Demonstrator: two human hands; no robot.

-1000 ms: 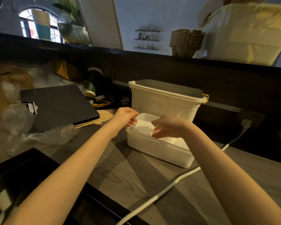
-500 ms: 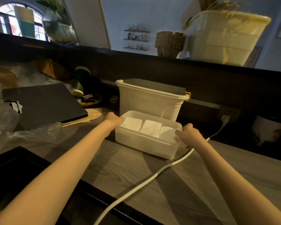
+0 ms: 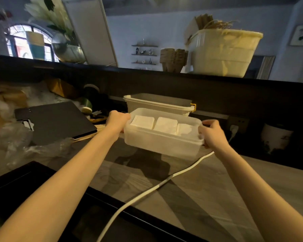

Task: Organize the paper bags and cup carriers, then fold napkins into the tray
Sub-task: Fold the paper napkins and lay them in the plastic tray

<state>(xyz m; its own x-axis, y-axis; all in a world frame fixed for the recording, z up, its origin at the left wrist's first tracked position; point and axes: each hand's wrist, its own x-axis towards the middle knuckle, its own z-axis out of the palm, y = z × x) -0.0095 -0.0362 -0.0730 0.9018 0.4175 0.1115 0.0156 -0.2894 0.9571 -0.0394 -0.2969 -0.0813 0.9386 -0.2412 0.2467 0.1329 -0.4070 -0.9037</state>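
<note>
A white plastic tray (image 3: 161, 145) hangs a little above the wooden counter, and its shadow falls beneath it. Three stacks of folded white napkins (image 3: 165, 125) lie side by side in it. My left hand (image 3: 118, 120) grips the tray's left end. At the right end, my right hand (image 3: 211, 135) grips the rim. On the raised ledge behind stand brown cup carriers (image 3: 173, 59) and a large pale bin (image 3: 224, 53) with paper bags (image 3: 210, 21) sticking out of its top.
An empty pale tub (image 3: 157, 103) stands right behind the tray. A white cable (image 3: 147, 191) runs across the counter to a wall socket (image 3: 234, 125). A black clipboard (image 3: 54, 122), crumpled plastic (image 3: 33, 149) and wooden sticks lie left. A dark sink (image 3: 16, 186) is at the near left.
Both hands left the inside of the tray, took hold of its two ends and lifted it off the counter. The view tilted upward.
</note>
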